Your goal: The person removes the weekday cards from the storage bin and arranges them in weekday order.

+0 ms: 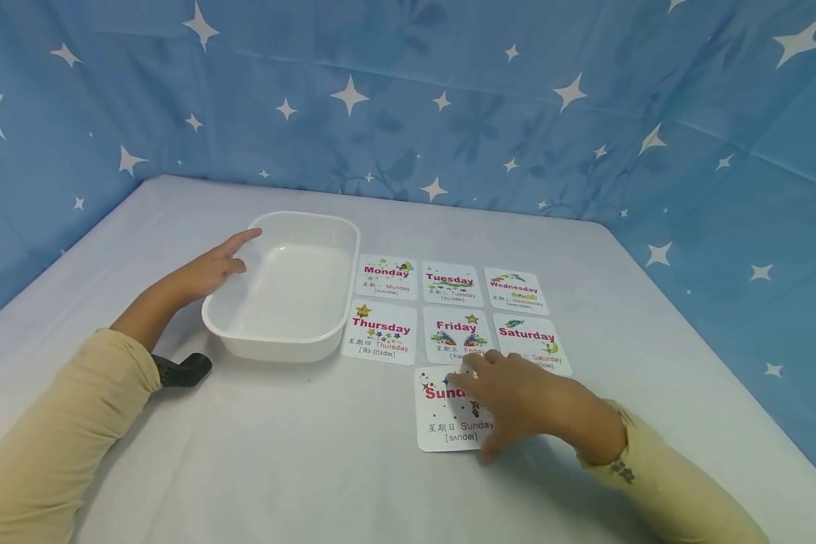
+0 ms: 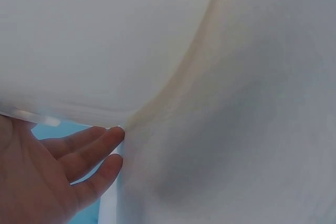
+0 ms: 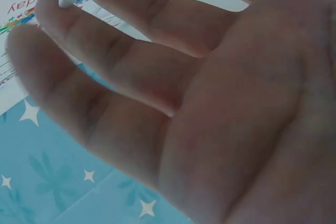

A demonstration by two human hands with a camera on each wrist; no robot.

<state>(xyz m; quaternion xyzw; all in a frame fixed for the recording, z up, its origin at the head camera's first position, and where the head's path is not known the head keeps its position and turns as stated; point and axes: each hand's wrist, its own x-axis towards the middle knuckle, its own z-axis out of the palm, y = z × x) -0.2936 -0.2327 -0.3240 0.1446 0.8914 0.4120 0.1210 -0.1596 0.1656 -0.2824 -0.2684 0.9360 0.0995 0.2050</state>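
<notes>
My left hand (image 1: 207,272) holds the left rim of a white plastic tray (image 1: 282,346), with digits over the rim. In the left wrist view, several fingers (image 2: 86,153) lie along the tray's outer side. At the near side, my right hand (image 1: 520,393) holds the Sunday card (image 1: 442,434), thumb by its near edge and fingertips by its far edge. The right wrist view shows a white edge at the fingertips (image 3: 50,6). Past that hand lie the Friday card (image 1: 455,329) and Saturday card (image 1: 527,332), the latter partly covered by the hand.
The Monday card (image 1: 387,285), Tuesday card (image 1: 452,291) and Wednesday card (image 1: 517,295) form the far row. The Thursday card (image 1: 381,347) lies beside the tray. A white cloth covers the table (image 1: 279,468). A blue star-patterned curtain (image 1: 394,91) hangs behind.
</notes>
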